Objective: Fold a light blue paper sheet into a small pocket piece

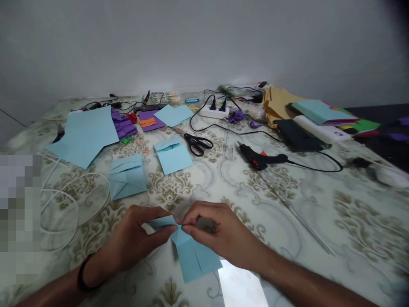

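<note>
A light blue sheet of folded paper (196, 258) lies at the front of the table, creased, with its upper part raised. My left hand (136, 232) pinches the upper left flap between thumb and fingers. From the right, my right hand (214, 226) pinches the same paper close to the left fingertips, partly covering its top edge. Just beyond the hands sit two more folded blue papers: one (128, 177) on the left with crossing creases, and another (172, 155) with a flap along its top.
Black scissors (197, 144) and a black glue gun (258, 157) with a cord lie farther back. A clear stick (305, 224) rests at right. White cable (76, 204) loops on the left. Blue sheets (92, 130), a power strip (214, 111) and stacked coloured paper (322, 111) line the back.
</note>
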The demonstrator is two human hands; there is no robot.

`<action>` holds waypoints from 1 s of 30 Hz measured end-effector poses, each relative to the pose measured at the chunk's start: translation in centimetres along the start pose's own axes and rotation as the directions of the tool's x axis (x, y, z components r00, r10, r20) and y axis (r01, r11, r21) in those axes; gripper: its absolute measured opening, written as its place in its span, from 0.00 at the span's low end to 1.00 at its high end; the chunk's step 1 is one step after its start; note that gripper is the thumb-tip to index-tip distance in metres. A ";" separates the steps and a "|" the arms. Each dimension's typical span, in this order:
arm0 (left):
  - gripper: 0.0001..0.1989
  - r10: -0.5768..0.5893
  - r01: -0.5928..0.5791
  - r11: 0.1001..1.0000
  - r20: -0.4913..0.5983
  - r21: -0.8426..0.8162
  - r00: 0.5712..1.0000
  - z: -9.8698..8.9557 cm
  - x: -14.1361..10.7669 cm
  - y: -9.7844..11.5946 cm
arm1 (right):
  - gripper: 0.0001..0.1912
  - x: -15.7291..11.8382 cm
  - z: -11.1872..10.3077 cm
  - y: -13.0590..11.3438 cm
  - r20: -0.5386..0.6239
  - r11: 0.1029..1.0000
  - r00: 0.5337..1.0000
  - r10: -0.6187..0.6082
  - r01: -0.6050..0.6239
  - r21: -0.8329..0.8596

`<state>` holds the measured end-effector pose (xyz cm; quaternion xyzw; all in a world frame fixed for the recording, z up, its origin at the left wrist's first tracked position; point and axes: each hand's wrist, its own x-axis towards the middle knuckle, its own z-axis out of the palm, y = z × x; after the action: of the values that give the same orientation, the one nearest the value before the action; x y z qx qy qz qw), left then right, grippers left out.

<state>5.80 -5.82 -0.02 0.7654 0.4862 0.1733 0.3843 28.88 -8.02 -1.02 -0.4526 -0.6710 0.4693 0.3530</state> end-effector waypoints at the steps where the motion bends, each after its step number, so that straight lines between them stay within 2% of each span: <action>1: 0.10 0.006 -0.004 0.999 0.034 -0.048 0.999 0.0 0.0 0.0 | 0.04 -0.1 0.3 0.1 0.008 1.000 1.000 0.014 -0.014 0.022; 4: 0.11 -0.041 0.054 0.988 0.091 -0.142 0.995 0.1 0.2 -0.1 | 0.04 -0.2 0.9 0.2 0.023 0.998 1.000 -0.003 0.002 0.055; 7: 0.14 -0.070 0.085 0.989 0.122 -0.118 0.990 0.1 0.3 -0.5 | 0.06 -0.2 1.1 0.3 0.032 0.998 0.999 -0.017 0.015 0.061; 11: 0.14 -0.008 0.016 0.997 0.118 -0.073 0.993 0.3 0.3 -0.3 | 0.08 -0.2 1.2 0.3 0.050 0.998 0.999 -0.011 0.007 0.068; 16: 0.14 0.056 -0.043 0.993 0.122 -0.106 0.991 0.3 0.3 0.3 | 0.08 -0.2 1.1 0.0 0.071 0.996 0.997 0.017 -0.023 0.086; 20: 0.14 0.024 -0.017 0.995 0.069 -0.099 0.997 -0.3 0.4 -0.1 | 0.07 0.0 0.7 0.1 0.090 0.990 0.992 0.086 -0.095 0.103; 25: 0.12 -0.043 0.039 0.994 -0.031 -0.103 0.999 -2.2 0.8 -0.7 | 0.05 0.3 -0.1 0.8 0.136 0.966 0.972 0.189 -0.209 0.152; 28: 0.11 -0.076 0.070 0.993 -0.064 -0.094 0.995 -2.7 0.9 -0.7 | 0.04 0.2 -0.3 1.0 0.120 0.955 0.975 0.188 -0.210 0.208; 30: 0.11 -0.065 0.061 0.995 -0.046 -0.072 0.997 -2.5 0.9 -0.5 | 0.04 0.2 -0.2 1.0 0.095 0.958 0.982 0.166 -0.183 0.219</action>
<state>4.30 -3.86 1.08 0.7312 0.5128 0.1965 0.4047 29.30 -7.63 -1.86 -0.4487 -0.5835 0.5889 0.3338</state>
